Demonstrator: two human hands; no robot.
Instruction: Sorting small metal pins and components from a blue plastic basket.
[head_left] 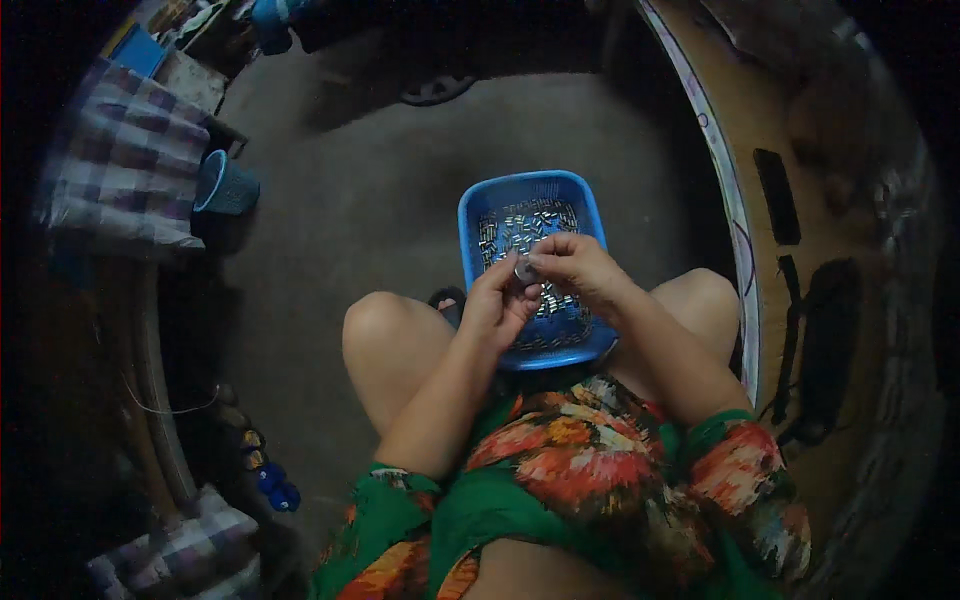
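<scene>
Both my hands meet over a blue plastic basket that stands between my knees. Many small shiny metal cylinders lie loose across its bottom. Between my hands is a small round metal piece, grey, with a darker spot near its middle. My left hand grips it from the left, fingers curled. From the right, the thumb and fingertips of my right hand pinch together at its edge; whether they hold a second small part is too small to make out.
At left, a checked cloth hangs over a table edge beside a blue-green bin. A dark round object lies on the grey floor ahead. Along my right runs a wooden surface with a pale edge. Blue round items sit low at left.
</scene>
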